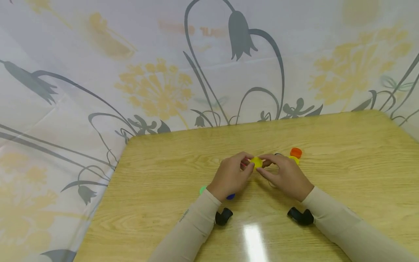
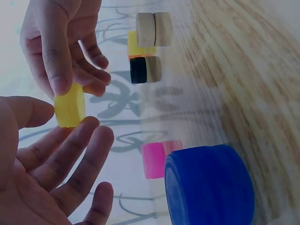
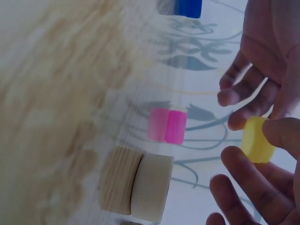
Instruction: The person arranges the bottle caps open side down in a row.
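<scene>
A yellow bottle cap (image 1: 256, 163) is held above the table between both hands. My left hand (image 1: 231, 177) pinches one side of it with thumb and fingertips. From the other side my right hand (image 1: 288, 177) grips the same cap, its thumb against the rim in the right wrist view. Below the hands, a pink cap (image 3: 176, 127) stands on the table. A blue cap (image 2: 208, 185) is nearest the left hand, and a white cap (image 3: 153, 187) sits under the right. Beyond that, the left wrist view shows a black cap (image 2: 138, 70).
An orange cap (image 1: 296, 152) and a second yellow cap (image 1: 295, 159) lie just past the right hand. A green cap (image 1: 202, 189) is partly covered by the left wrist. The wooden table (image 1: 157, 160) meets a flower-printed cloth (image 1: 209, 72) at its back edge.
</scene>
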A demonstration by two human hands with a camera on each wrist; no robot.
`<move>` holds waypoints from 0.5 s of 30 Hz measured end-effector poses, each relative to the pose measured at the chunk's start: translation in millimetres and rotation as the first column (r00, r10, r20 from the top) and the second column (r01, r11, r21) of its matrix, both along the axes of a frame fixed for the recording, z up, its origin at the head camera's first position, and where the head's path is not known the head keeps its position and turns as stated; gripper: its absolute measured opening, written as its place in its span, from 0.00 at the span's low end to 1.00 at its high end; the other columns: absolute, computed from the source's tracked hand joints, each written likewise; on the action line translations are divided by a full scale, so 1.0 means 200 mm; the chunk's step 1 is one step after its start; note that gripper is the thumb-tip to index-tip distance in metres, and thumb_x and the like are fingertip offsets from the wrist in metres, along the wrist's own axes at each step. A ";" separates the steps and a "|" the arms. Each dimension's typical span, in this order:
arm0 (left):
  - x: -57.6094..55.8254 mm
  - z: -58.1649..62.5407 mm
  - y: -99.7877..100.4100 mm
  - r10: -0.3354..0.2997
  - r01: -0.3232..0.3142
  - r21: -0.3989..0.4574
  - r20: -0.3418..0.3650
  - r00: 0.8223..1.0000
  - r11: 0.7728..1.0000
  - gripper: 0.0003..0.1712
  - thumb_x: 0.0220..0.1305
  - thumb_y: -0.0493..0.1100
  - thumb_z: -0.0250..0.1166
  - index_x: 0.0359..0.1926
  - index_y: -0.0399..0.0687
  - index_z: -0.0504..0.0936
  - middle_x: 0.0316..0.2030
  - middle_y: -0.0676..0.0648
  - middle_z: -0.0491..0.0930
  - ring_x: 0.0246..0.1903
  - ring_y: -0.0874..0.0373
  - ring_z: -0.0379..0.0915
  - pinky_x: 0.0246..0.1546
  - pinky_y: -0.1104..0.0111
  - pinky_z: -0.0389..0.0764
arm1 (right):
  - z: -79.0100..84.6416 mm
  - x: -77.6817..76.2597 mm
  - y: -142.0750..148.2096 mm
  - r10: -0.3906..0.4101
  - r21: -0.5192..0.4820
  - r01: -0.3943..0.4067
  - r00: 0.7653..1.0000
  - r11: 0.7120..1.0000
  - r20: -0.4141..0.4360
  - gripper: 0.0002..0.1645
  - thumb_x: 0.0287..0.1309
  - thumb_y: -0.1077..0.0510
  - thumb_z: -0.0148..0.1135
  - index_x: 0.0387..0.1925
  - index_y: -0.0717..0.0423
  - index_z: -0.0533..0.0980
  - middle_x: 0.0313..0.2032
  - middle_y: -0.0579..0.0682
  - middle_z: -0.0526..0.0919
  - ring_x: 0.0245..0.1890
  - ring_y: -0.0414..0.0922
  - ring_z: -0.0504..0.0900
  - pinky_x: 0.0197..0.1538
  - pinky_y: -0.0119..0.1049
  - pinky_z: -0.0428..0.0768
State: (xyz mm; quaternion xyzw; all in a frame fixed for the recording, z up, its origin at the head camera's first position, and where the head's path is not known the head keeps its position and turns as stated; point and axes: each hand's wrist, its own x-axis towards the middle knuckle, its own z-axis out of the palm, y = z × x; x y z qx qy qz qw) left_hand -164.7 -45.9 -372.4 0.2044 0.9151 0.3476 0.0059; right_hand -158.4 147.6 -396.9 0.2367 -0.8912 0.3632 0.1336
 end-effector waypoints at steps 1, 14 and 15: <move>0.00 0.00 0.00 -0.001 0.001 0.014 -0.001 1.000 1.000 0.16 0.75 0.47 0.56 0.57 0.49 0.81 0.45 0.50 0.86 0.41 0.62 0.83 0.40 0.75 0.81 | 0.00 0.00 0.00 -0.002 -0.002 0.002 1.000 1.000 -0.011 0.19 0.58 0.61 0.71 0.51 0.62 0.81 0.36 0.52 0.88 0.35 0.49 0.85 0.38 0.46 0.83; -0.01 0.01 -0.04 -0.046 0.007 0.249 0.153 0.987 0.969 0.19 0.75 0.51 0.57 0.60 0.51 0.77 0.47 0.49 0.84 0.41 0.61 0.81 0.39 0.73 0.81 | 0.02 0.01 -0.02 -0.005 -0.176 0.024 0.994 0.984 0.109 0.20 0.62 0.61 0.68 0.55 0.62 0.79 0.33 0.49 0.87 0.42 0.54 0.86 0.51 0.58 0.82; -0.01 0.01 -0.04 -0.054 0.012 0.261 0.155 0.986 0.965 0.19 0.75 0.51 0.58 0.60 0.51 0.77 0.47 0.49 0.84 0.41 0.61 0.81 0.39 0.73 0.81 | 0.02 0.01 -0.02 -0.007 -0.187 0.033 0.991 0.982 0.135 0.20 0.63 0.61 0.67 0.55 0.61 0.79 0.33 0.49 0.87 0.43 0.54 0.85 0.52 0.58 0.81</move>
